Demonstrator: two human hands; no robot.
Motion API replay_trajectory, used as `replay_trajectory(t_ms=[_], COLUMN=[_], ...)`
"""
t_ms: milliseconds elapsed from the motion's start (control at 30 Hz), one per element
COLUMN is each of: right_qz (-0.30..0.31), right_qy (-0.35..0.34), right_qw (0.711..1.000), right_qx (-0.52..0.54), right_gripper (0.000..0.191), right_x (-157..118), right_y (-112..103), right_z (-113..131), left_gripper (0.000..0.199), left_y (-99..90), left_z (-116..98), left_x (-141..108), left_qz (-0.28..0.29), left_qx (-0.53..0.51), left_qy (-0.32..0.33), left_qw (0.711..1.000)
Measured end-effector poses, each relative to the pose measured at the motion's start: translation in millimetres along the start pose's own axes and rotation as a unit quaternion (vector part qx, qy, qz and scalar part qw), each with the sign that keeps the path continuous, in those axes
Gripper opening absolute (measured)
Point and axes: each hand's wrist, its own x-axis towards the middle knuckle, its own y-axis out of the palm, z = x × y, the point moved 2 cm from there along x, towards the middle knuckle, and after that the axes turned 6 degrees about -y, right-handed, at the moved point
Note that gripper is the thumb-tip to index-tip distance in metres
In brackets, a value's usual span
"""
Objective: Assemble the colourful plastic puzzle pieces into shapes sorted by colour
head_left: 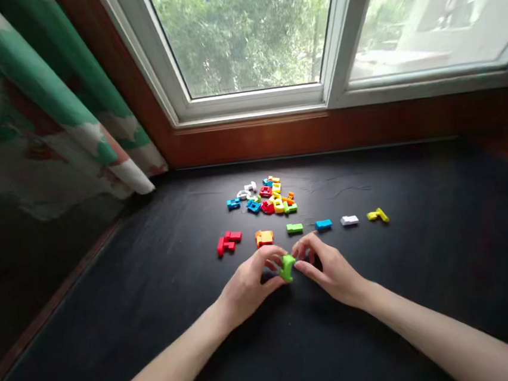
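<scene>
Near the middle of the black table, my left hand (252, 280) grips a bright green plastic piece (287, 267) between its thumb and fingers. My right hand (326, 265) is at the right side of that piece, thumb and fingers curled close to its edge; whether its fingertips touch it or hold something small is not clear. Just beyond the hands lie an orange piece (264, 238), a flat green piece (294, 228) and a blue piece (323, 224).
Red pieces (228, 242) lie to the left, a white piece (349, 220) and a yellow piece (378, 215) to the right. Farther back on the black table (158, 319) is a mixed pile with a red piece (266, 191). A curtain (61, 107) hangs left of the window.
</scene>
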Motion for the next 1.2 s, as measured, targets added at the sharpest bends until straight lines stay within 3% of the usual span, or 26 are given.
replay_trajectory(t_ms=[233, 400, 567, 700, 967, 1200], right_qz=[0.005, -0.016, -0.05, -0.056, -0.047, -0.042], right_qy=[-0.005, 0.01, 0.012, 0.009, -0.009, -0.008], right_qw=[0.999, 0.994, 0.988, 0.989, 0.993, 0.996], right_qx=[0.034, 0.105, 0.144, 0.135, 0.11, 0.074], right_gripper=[0.014, 0.023, 0.021, 0.019, 0.015, 0.014], right_x=[-2.5, -1.2, -0.2, -0.7, -1.4, -1.7], right_y=[-0.1, -1.7, -2.1, -1.2, -1.4, -2.3], right_z=[-1.2, -1.2, -3.0, -4.4, -2.8, -3.6], left_gripper=[0.032, 0.031, 0.038, 0.037, 0.017, 0.016], left_y=[6.2, 4.2, -0.2, -2.1, -0.7, -1.0], left_z=[-0.3, -0.8, -3.8, -8.9, -11.5, -10.7], left_x=[-2.3, -0.3, 1.9, 5.8, 8.3, 7.6], left_qz=[0.024, 0.007, -0.007, 0.007, 0.03, 0.002], left_qx=[0.012, -0.001, 0.062, 0.1, 0.083, 0.063], left_qy=[0.051, 0.056, 0.029, 0.008, -0.014, -0.017], left_qw=[0.998, 0.998, 0.998, 0.995, 0.996, 0.998])
